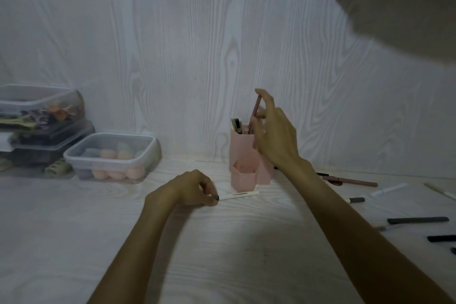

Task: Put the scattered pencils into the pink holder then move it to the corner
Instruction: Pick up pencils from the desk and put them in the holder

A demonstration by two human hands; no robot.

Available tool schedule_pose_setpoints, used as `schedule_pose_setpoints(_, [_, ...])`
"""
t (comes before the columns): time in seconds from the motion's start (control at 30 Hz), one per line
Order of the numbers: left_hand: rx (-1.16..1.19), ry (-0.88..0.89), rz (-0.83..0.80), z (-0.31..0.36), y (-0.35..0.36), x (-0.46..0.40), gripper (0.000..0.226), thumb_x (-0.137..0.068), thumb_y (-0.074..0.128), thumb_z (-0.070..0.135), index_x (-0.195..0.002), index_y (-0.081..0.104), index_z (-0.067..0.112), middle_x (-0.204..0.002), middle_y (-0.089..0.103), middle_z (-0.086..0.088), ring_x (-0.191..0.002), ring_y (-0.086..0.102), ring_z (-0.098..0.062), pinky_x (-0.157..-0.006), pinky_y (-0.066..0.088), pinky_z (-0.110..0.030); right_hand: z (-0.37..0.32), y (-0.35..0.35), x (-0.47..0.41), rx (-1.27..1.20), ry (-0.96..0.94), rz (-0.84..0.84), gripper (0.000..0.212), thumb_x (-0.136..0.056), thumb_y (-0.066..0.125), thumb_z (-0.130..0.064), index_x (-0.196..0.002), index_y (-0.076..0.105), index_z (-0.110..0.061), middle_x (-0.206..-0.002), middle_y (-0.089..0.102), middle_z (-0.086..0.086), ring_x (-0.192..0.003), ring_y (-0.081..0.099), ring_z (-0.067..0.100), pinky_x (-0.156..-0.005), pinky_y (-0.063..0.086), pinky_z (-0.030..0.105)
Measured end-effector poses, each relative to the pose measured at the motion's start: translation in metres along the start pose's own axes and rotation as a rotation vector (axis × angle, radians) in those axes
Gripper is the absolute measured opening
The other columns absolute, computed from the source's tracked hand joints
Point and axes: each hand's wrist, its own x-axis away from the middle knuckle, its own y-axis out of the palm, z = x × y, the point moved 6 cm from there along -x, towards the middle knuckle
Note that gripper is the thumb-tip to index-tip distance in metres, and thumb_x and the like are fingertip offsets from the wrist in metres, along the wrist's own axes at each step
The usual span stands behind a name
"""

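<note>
Pinching white pencil (238, 195), left hand (191, 189)

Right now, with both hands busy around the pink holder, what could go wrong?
1. The right hand lowering the reddish-brown pencil could nudge the tall pink plastic holder and tip it.
2. The left hand pinches only the dark tip of the white pencil; it may slip.
3. The right forearm could sweep pencils lying behind it.

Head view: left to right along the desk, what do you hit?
Stacked clear boxes → clear box of sponges → left hand pinching a white pencil → pink holder → right hand lowering a reddish pencil into it → scattered pencils at the right.
</note>
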Motion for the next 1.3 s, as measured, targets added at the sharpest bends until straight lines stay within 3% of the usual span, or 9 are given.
schedule_pose_setpoints(0.2, [0.022, 0.054, -0.007, 0.002, -0.001, 0.002, 0.008, -0.076, 0.075, 0.031, -0.073, 0.068, 0.034, -0.087, 0.065, 0.010, -0.086, 0.061, -0.011, -0.089, 0.050, -0.031, 0.015, 0.008, 0.009, 0.084, -0.033, -0.214, 0.037, -0.096, 0.043, -0.019, -0.133, 0.047, -0.016, -0.133, 0.050, 0.004, -0.119, 0.042, 0.022, -0.094, 0.041, 0.035])
schedule_pose_setpoints(0.37, [0.081, 0.113, 0.020, 0.002, -0.010, 0.006, 0.010, -0.077, 0.075, 0.030, -0.073, 0.067, 0.034, -0.086, 0.068, 0.008, -0.081, 0.060, -0.004, -0.088, 0.049, -0.027, 0.044, -0.048, 0.017, -0.164, 0.168, -0.284, 0.021, -0.093, 0.051, -0.023, -0.112, 0.061, -0.028, -0.110, 0.063, -0.003, -0.085, 0.059, 0.012, -0.076, 0.051, 0.032])
schedule_pose_setpoints(0.43, [0.099, 0.162, 0.053, 0.007, -0.016, 0.007, 0.009, -0.079, 0.073, 0.027, -0.075, 0.068, 0.034, -0.081, 0.066, 0.014, -0.079, 0.059, 0.000, -0.086, 0.048, -0.024, 0.082, -0.067, 0.040, 0.055, 0.335, -0.521, 0.019, -0.090, 0.054, -0.015, -0.100, 0.067, -0.025, -0.108, 0.068, 0.005, -0.089, 0.063, 0.019, -0.082, 0.051, 0.034])
schedule_pose_setpoints(0.53, [0.133, 0.239, 0.109, 0.019, -0.027, 0.009, 0.005, -0.083, 0.069, 0.024, -0.087, 0.073, 0.026, -0.086, 0.068, 0.011, -0.084, 0.061, -0.002, -0.082, 0.050, -0.020, 0.122, -0.073, 0.089, 0.316, 0.516, -0.943, 0.036, -0.085, 0.057, -0.004, -0.116, 0.063, -0.021, -0.125, 0.057, 0.006, -0.114, 0.054, 0.022, -0.092, 0.040, 0.027])
schedule_pose_setpoints(0.67, [0.229, 0.259, 0.214, 0.031, -0.043, 0.017, 0.010, -0.084, 0.068, 0.026, -0.092, 0.072, 0.023, -0.095, 0.070, 0.007, -0.083, 0.066, -0.006, -0.061, 0.049, -0.010, 0.130, -0.060, 0.107, 0.309, 0.529, -0.819, 0.031, -0.083, 0.062, -0.009, -0.111, 0.067, -0.022, -0.120, 0.059, 0.001, -0.106, 0.056, 0.019, -0.085, 0.046, 0.029])
schedule_pose_setpoints(0.77, [0.298, 0.251, 0.325, 0.039, -0.060, 0.028, 0.009, -0.083, 0.069, 0.027, -0.092, 0.072, 0.024, -0.095, 0.072, 0.005, -0.081, 0.068, -0.011, -0.062, 0.052, -0.015, 0.119, -0.048, 0.103, 0.354, 0.445, -0.672, 0.020, -0.082, 0.065, -0.015, -0.101, 0.071, -0.021, -0.111, 0.068, 0.002, -0.093, 0.062, 0.017, -0.078, 0.049, 0.026])
schedule_pose_setpoints(0.97, [0.537, 0.281, 0.856, 0.060, -0.100, 0.062, 0.028, -0.079, 0.073, 0.032, -0.103, 0.058, 0.031, -0.084, 0.074, 0.008, -0.080, 0.068, -0.009, -0.072, 0.051, -0.028, 0.064, -0.002, 0.100, 0.140, 0.218, -0.806, 0.022, -0.084, 0.063, -0.019, -0.103, 0.070, -0.027, -0.110, 0.067, -0.005, -0.085, 0.050, 0.005, -0.073, 0.038, 0.022])
schedule_pose_setpoints(1.07, [0.381, 0.273, 1.065, 0.074, -0.100, 0.072, 0.026, -0.079, 0.071, 0.040, -0.095, 0.051, 0.041, -0.077, 0.067, 0.025, -0.077, 0.065, 0.008, -0.068, 0.047, -0.022, 0.062, -0.001, 0.101, 0.109, 0.195, -0.798, 0.021, -0.085, 0.062, -0.019, -0.103, 0.070, -0.027, -0.109, 0.066, -0.005, -0.085, 0.050, 0.006, -0.071, 0.037, 0.021])
schedule_pose_setpoints(1.3, [0.174, 0.200, 0.993, 0.069, -0.044, 0.029, 0.024, -0.082, 0.068, 0.040, -0.101, 0.056, 0.032, -0.088, 0.075, 0.008, -0.073, 0.068, -0.008, -0.053, 0.041, -0.016, 0.079, -0.018, 0.095, 0.029, 0.244, -0.729, 0.020, -0.082, 0.066, -0.020, -0.101, 0.071, -0.027, -0.103, 0.068, -0.004, -0.086, 0.056, 0.008, -0.072, 0.046, 0.025])
